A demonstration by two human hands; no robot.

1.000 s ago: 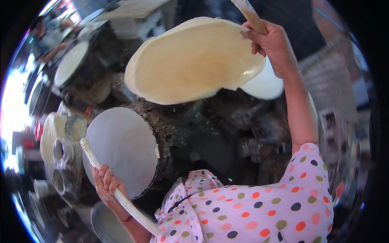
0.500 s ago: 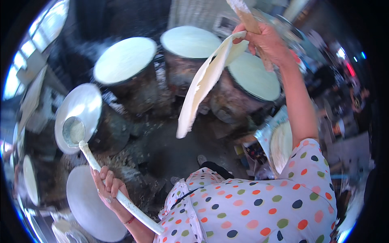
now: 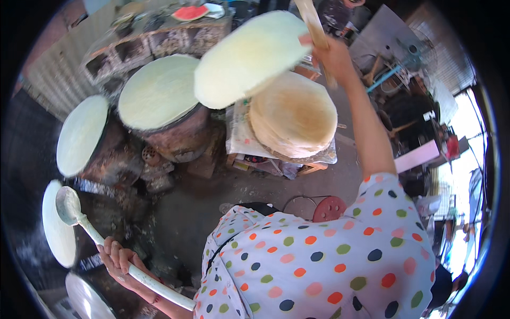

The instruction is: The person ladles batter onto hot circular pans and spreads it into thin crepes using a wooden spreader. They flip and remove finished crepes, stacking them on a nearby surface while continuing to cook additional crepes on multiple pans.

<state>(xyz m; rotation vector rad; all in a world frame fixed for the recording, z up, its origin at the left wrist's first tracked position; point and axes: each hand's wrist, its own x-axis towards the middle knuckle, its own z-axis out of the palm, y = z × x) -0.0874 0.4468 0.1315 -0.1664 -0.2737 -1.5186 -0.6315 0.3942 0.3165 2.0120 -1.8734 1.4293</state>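
Head view looked straight down on a person in a polka-dot shirt [image 3: 319, 266] working among round griddles. The right hand [image 3: 332, 56] was raised high, fingers clenched around a wooden stick [image 3: 313, 24], and a thin pale flatbread [image 3: 247, 58] hung off that stick to the hand's left, tilted and a little blurred. Its broad face slanted from upper right to lower left, and its right-hand part hovered over a stack of browned flatbreads [image 3: 294, 117] piled on a low stand [image 3: 239, 135]. The stack lay just below and slightly left of the raised hand, so the right arm was by far the nearer one to it.

The left hand [image 3: 119, 260] was low at the person's left side, fingers wrapped tight around the white handle of a ladle [image 3: 69, 204], whose bowl pointed up and away toward the griddles. Nearest the bowl sat a batter-covered griddle [image 3: 56, 226]; two more pale rounds [image 3: 81, 135] and [image 3: 159, 90] rested on dark clay stoves [image 3: 178, 138] further along the curve.

Underfoot was bare grey floor [image 3: 212, 186], with a small red perforated disc [image 3: 329, 208] near the person's body. Behind the stoves ran a block wall [image 3: 159, 40], with clutter and bright daylight off to the right.
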